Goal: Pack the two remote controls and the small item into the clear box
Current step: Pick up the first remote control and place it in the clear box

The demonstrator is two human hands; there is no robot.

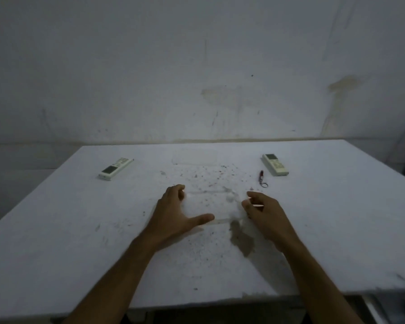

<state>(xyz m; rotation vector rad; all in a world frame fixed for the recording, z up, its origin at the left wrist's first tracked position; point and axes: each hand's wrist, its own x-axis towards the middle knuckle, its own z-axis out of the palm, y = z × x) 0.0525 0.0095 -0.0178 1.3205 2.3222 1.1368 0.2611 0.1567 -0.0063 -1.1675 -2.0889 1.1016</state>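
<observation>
A clear box [220, 221], hard to make out, sits on the white table [56, 242] in front of me. My left hand [177, 216] holds its left side, fingers on the far corner and thumb along the near rim. My right hand [263, 211] curls its fingers against the box's right side. One white remote control [115, 168] lies at the far left. The other remote control [274, 164] lies at the far right. A small red keychain item [261, 178] with a metal ring lies just left of the right remote.
A faint clear lid [195, 156] lies flat at the far centre of the table. Dark specks and a grey smear [241, 239] mark the tabletop near my right wrist. A stained white wall stands behind the table.
</observation>
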